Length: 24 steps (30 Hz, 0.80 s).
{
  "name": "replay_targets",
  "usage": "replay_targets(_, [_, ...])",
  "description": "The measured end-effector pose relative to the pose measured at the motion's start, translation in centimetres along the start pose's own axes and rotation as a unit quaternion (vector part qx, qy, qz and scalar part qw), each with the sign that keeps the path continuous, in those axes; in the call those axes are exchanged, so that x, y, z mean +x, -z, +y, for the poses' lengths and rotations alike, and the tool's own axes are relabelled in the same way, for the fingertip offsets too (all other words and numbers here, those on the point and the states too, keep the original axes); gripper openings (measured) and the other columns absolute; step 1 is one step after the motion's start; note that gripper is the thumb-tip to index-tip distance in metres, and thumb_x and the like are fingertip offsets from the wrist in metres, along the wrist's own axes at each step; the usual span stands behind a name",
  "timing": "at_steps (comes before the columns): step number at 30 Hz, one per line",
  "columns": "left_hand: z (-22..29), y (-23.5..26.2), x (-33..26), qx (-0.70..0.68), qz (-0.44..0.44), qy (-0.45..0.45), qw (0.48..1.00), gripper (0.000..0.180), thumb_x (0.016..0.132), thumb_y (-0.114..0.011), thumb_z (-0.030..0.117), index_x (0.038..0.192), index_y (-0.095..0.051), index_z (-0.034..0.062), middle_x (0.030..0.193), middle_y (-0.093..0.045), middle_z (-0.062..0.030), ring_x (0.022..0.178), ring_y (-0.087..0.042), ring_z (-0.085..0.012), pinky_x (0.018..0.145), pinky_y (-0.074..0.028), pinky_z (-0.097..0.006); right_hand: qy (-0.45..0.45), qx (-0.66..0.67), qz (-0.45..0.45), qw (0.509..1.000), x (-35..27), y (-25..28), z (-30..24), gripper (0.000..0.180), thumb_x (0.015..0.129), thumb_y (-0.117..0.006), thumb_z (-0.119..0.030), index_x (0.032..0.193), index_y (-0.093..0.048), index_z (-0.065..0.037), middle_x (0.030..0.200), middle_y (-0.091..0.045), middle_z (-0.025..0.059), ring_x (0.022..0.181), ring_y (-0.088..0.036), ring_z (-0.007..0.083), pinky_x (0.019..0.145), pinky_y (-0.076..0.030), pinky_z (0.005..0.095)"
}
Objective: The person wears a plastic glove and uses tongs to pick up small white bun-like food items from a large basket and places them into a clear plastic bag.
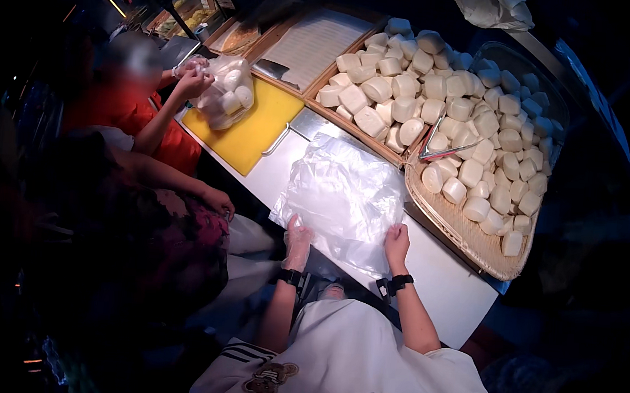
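A large clear plastic bag [344,195] lies spread and wrinkled over the white counter in front of me. My left hand [298,240], in a thin clear glove, is closed on its near left corner. At the near right edge my bare right hand [397,244] is closed in a fist on the bag. Beyond it, many pale steamed buns [371,120] are heaped in a wooden tray and over a woven basket [431,205]. Metal tongs [446,147] with a red part rest among the buns, apart from my hands.
At left a co-worker's gloved hands [194,75] hold a filled plastic bag [227,95] of buns above a yellow cutting board [269,117]. Another person's hand [218,201] is nearer. A paper-lined wooden tray [318,43] is behind. The white counter [444,286] ends at right.
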<state>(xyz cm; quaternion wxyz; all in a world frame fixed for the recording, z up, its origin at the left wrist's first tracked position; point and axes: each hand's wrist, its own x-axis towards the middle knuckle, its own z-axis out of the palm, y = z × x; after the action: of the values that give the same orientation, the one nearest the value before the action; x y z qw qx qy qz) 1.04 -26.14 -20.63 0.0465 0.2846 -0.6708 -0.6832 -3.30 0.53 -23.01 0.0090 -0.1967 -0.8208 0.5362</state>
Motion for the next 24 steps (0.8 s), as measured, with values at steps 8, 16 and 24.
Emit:
replay_targets(8, [1.2,7.1,5.7,0.062,0.046,-0.054,0.996,0.047,0.089,-0.053,0.005,0.135,-0.041,0.0056,0.096,-0.052,-0.0029,0.081,-0.046,-0.0089,0.073,-0.043,-0.024,0.23,-0.274,0.034,0.933,-3.2,0.0,-7.4,0.065,0.078,-0.065,-0.006,0.137,-0.038,-0.002,0.135,-0.041,0.02,0.13,-0.036,0.0355,0.11,-0.027,0.0474])
replay_targets(16, [2.8,7.9,7.9,0.083,-0.068,0.002,0.994,0.035,0.086,-0.057,0.01,0.121,-0.057,0.0021,0.093,-0.062,-0.0065,0.077,-0.056,-0.0135,0.07,-0.047,-0.027,0.23,-0.306,-0.058,0.922,-6.2,-1.4,-5.0,0.066,0.083,-0.064,-0.015,0.142,-0.036,-0.005,0.144,-0.034,0.0206,0.135,-0.031,0.0366,0.111,-0.025,0.048])
replay_targets(24, [6.5,2.6,5.1,0.39,-0.27,-0.096,0.875,0.038,0.086,-0.06,0.016,0.121,-0.056,0.0039,0.107,-0.063,-0.0189,0.102,-0.06,-0.0334,0.091,-0.046,-0.04,-0.061,-0.159,0.094,0.981,-4.3,-0.5,-1.6,0.036,0.082,-0.066,-0.019,0.114,-0.055,-0.005,0.088,-0.061,0.0072,0.086,-0.059,0.0268,0.083,-0.043,0.0399])
